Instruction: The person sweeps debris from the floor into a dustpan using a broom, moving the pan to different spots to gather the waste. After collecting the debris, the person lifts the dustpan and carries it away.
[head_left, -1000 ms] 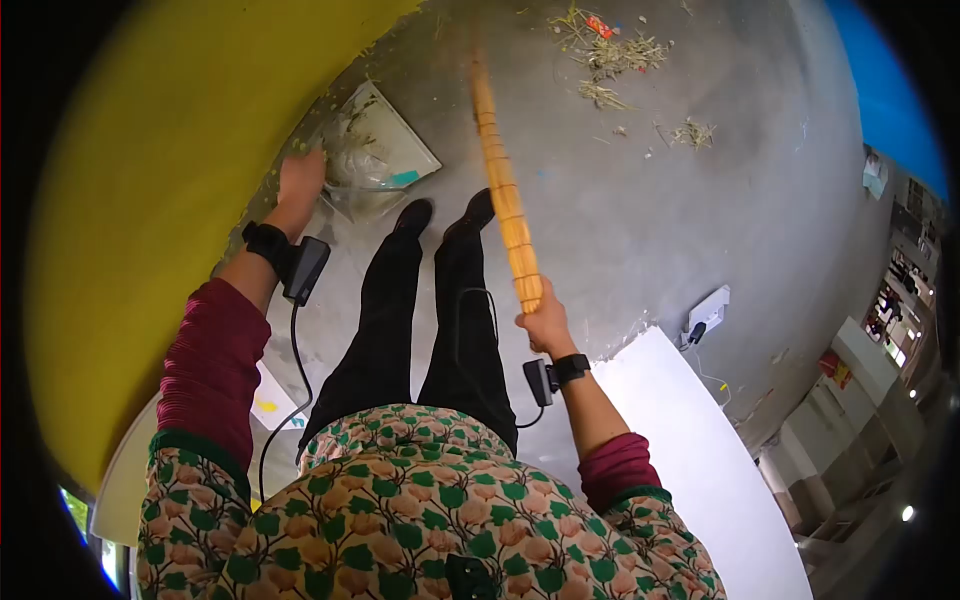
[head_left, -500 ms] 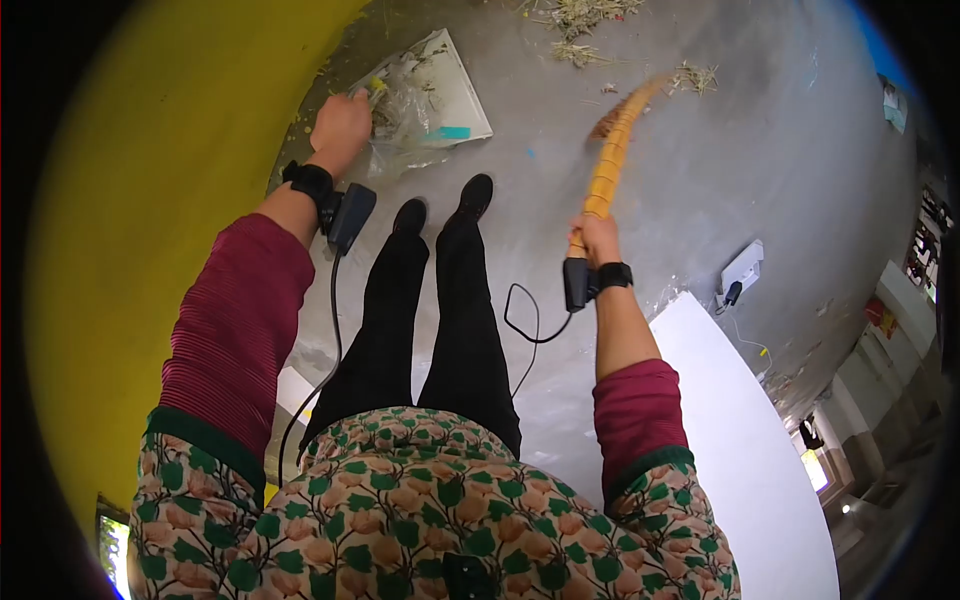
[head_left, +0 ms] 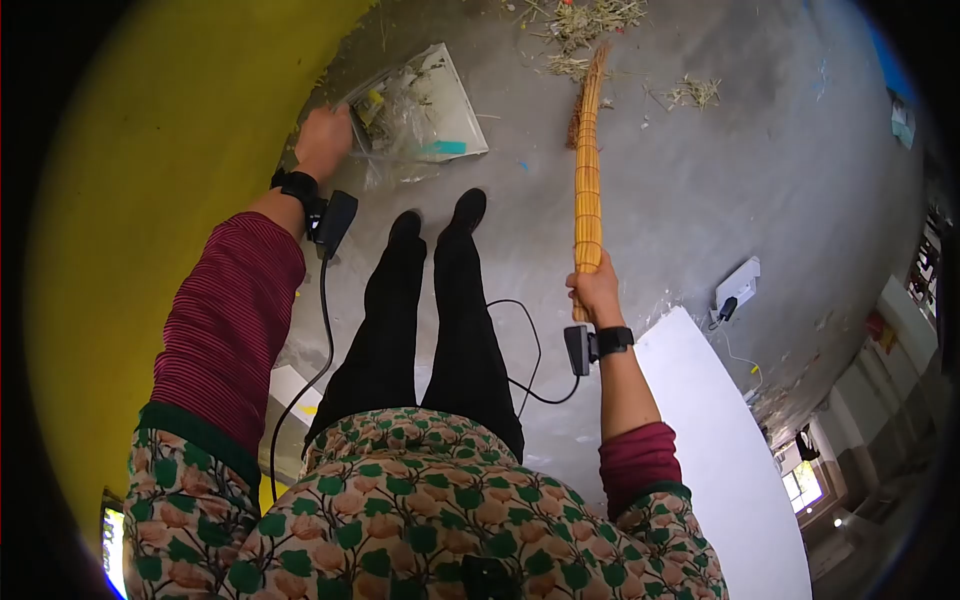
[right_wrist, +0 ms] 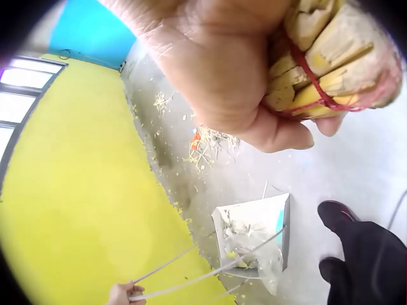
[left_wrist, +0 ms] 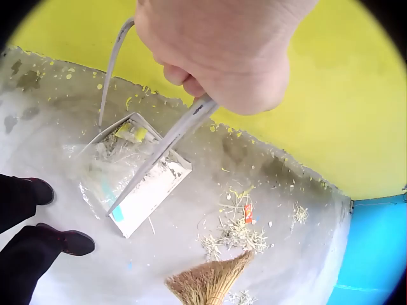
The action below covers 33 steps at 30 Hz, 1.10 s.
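My right hand (head_left: pixel 596 288) is wrapped tight round the butt of the broom (head_left: pixel 587 180), where the yellow stalks are bound with red cord (right_wrist: pixel 311 89). The bundle feels stiff and light along the shaft, so gripping it at the very end gives reach but little force; I judge a hold farther down toward the head would give firmer strokes. Its brush end (left_wrist: pixel 210 279) is soft and splayed, resting on the floor well ahead of that hand.

My left hand (head_left: pixel 323 140) is closed round the thin metal handle (left_wrist: pixel 165 143) of the dustpan (head_left: pixel 420 100), which sits on the floor just beyond my knuckles, against the wall side. The handle is a slim wire loop, probably springy, and the pan looks light enough to skid if nudged; a clear plastic bag (head_left: pixel 400 105) seems to line it, though the wrist view is too washed out to be sure. Bits of straw already lie inside.

My shoes (head_left: pixel 440 215) stand between the two hands. Past the broom head lies a scatter of dry straw and a red scrap (left_wrist: pixel 248 213).

The floor (head_left: pixel 700 180) is smooth grey concrete, flecked with paint. A yellow wall (head_left: pixel 150 150) runs beyond my left hand, a blue one (left_wrist: pixel 375 254) past the litter, and a white board (head_left: pixel 720 440) lies behind my right.
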### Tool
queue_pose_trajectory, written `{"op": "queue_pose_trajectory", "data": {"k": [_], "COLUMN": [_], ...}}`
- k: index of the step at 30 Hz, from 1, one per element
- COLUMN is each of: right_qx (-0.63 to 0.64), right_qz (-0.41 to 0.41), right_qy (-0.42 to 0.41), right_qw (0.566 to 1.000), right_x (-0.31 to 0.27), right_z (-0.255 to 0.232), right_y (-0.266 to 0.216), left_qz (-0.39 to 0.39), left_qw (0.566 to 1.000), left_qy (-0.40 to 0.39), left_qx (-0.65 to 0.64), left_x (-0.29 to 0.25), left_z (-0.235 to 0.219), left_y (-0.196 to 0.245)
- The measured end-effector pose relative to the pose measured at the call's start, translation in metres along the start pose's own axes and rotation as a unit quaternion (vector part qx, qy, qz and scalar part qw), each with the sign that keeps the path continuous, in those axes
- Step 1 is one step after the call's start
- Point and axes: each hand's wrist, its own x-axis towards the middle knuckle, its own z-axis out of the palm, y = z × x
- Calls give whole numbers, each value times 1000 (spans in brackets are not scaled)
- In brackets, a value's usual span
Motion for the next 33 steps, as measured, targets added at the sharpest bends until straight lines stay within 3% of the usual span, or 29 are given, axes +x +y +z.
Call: {"op": "queue_pose_trajectory", "data": {"k": [2,6,9,12,15,18,22,25,28,29,33], "right_qx": [38,3,17,-87,-1,-18,-66,21,-131,-133,-140], "right_qz": [32,37,24,-29,9,16,17,22,-69,-48,-12], "right_qy": [3,-138,-164,-59,-54,-65,-119,-159,-28,-26,-31], "right_qw": [999,990,986,994,999,998,991,987,989,990,990], "right_x": [7,-25,-56,-70,-47,-21,-39,-60,-59,-47,18], "right_z": [41,111,90,47,37,85,150,116,70,57,60], "right_y": [-11,-20,-22,-16,-30,-52,-57,-58,-44,-44,-110], "left_qz": [1,-8,-30,2,-17,-13,-8,11,2,-5,-7], "left_qw": [1000,1000,999,1000,1000,999,1000,999,1000,999,999], "left_qy": [6,-4,-11,14,-19,-35,-7,5,-13,-30,-29], "left_qx": [6,18,9,-13,-7,-11,-16,-34,-24,-18,-28], "left_x": [-3,-6,-24,-23,-24,-29,-31,-31,-31,-30,-34], "left_z": [-1,-6,-17,-12,-17,-22,-18,-17,-20,-20,-21], "left_y": [2,8,21,18,21,23,21,21,22,22,25]}}
